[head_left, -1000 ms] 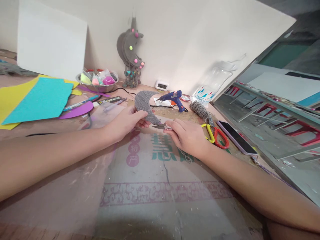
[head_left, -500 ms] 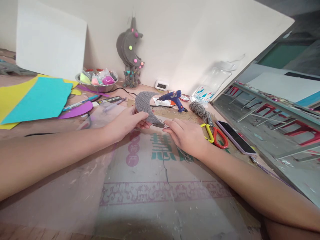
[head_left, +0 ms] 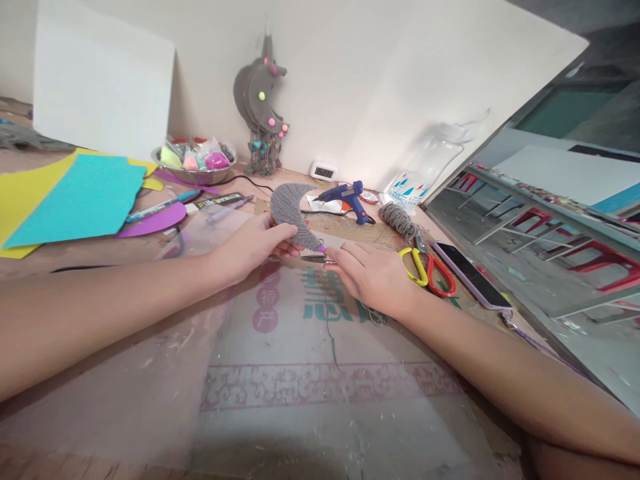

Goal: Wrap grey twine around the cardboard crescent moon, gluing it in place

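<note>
A crescent moon shape (head_left: pixel 290 207) wound with grey yarn is held up over the work surface. My left hand (head_left: pixel 255 243) is closed on its outer lower edge, thumb on the front and fingers behind. A small purple end shows at the crescent's lower tip, against the fingertips of my right hand (head_left: pixel 367 270). These fingers are pinched on a slim, dark metal tool (head_left: pixel 315 258) that points left just under the tip; its exact kind is hard to make out. Loose grey yarn (head_left: pixel 373 313) hangs below my right hand.
Behind the crescent lie a blue glue gun (head_left: pixel 345 197) and a yarn bundle (head_left: pixel 400 220). Red-and-yellow-handled scissors (head_left: pixel 440 277) and a phone (head_left: pixel 470 275) lie at right. A bowl (head_left: pixel 195 175) of clay packets and coloured sheets (head_left: pixel 80 197) are at left. A decorated moon hanging (head_left: pixel 260 100) is against the wall.
My right hand has shifted slightly down with the metal tool, away from the crescent's lower tip. The purple end at that tip now shows. My left hand has hardly moved.
</note>
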Demonstrator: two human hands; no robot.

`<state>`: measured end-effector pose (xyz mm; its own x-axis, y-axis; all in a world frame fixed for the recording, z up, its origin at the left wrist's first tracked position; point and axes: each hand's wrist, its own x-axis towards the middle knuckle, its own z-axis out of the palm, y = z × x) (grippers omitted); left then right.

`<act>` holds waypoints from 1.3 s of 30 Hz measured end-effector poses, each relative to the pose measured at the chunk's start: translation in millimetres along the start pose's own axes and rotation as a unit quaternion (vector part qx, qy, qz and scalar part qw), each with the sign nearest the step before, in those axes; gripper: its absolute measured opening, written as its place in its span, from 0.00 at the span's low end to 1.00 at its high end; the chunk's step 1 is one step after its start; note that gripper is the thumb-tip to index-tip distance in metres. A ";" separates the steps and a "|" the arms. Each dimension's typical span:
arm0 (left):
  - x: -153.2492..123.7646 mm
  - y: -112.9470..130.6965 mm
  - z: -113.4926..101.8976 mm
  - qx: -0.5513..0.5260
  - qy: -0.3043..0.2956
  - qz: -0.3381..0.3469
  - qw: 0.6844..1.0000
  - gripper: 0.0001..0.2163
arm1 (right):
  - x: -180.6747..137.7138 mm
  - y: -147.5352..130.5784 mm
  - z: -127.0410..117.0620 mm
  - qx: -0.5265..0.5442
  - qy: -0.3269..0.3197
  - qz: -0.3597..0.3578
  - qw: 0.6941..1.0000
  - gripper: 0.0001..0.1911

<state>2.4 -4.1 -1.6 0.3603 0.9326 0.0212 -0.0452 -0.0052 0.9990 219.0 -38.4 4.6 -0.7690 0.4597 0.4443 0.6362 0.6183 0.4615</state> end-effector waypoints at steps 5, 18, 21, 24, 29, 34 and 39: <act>-0.4 2.3 0.2 0.000 0.019 -0.019 1.000 0.04 | -2.0 1.0 0.8 0.000 -0.003 0.041 0.999 0.13; 0.6 -2.5 -2.2 -0.014 0.003 -0.005 1.000 0.06 | -0.7 2.9 -1.8 -0.032 0.001 0.044 0.999 0.13; 0.5 -2.9 -2.3 -0.013 0.003 -0.008 1.000 0.06 | -1.1 3.2 -1.0 -0.030 0.002 0.048 0.998 0.13; 0.8 -3.4 -2.6 -0.013 0.004 -0.011 1.000 0.06 | -0.8 3.2 -0.9 -0.030 0.005 0.047 0.998 0.13; 1.4 -4.2 -3.3 -0.009 -0.005 -0.007 1.000 0.07 | -0.2 2.6 -1.0 -0.036 0.006 0.043 0.998 0.12; 0.9 -4.0 -3.1 -0.007 -0.002 -0.006 1.000 0.07 | -1.0 2.4 -0.5 -0.040 0.009 0.043 0.998 0.12; 2.0 -4.9 -2.9 -0.007 0.004 -0.010 1.000 0.07 | -1.5 3.0 0.7 -0.036 0.005 0.042 0.998 0.12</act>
<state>0.6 -1.2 -6.5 0.3529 0.9357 0.0008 -0.0512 0.0184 0.9985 222.1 -36.8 4.8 -0.7124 0.5012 0.4912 0.7014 0.5300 0.4766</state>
